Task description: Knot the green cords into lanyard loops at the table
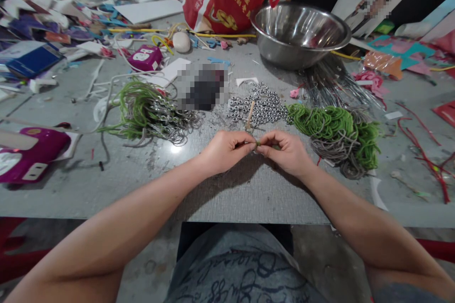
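My left hand and my right hand meet fingertip to fingertip over the table, both pinched closed. Between them shows a short bit of green cord, mostly hidden by the fingers. Just beyond the fingertips a small wooden stick stands out against a spread of shiny silver beads. To the right of my right hand lies a bundle of green and grey cords. Left of my left hand is another heap of green and grey cords, with silver pieces among its strands.
A steel bowl and a red bag stand at the back. Purple power strips with a white cable lie on the left. Scraps clutter the far left, and red cords lie on the right. The table's front edge is near my body.
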The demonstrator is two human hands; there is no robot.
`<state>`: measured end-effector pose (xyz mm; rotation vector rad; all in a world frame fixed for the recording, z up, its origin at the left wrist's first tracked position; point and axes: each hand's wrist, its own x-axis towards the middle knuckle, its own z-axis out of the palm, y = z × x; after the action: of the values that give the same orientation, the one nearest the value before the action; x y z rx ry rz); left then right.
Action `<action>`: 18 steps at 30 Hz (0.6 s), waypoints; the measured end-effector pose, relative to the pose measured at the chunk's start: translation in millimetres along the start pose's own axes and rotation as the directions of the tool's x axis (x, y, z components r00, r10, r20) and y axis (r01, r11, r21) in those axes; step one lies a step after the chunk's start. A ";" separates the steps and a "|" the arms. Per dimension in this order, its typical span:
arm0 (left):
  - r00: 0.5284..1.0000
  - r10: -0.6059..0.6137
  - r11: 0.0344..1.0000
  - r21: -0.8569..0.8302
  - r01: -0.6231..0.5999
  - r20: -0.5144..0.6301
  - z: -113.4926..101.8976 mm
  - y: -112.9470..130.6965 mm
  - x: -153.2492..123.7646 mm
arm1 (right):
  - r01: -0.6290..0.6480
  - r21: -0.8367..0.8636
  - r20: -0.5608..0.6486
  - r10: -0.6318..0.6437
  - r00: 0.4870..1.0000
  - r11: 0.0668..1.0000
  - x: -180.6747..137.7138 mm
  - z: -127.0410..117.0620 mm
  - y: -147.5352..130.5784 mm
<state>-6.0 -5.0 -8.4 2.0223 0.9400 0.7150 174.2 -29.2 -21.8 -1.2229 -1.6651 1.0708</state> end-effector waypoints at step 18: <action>0.989 -0.074 0.980 -0.177 0.097 0.130 -1.3 -2.4 1.0 | 0.493 -0.434 -0.032 -0.559 0.828 0.754 -5.6 -0.9 2.0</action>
<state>-7.3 -2.6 -9.5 1.8319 0.8525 0.6000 176.9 -34.2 -24.0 -0.9471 -2.0001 0.2663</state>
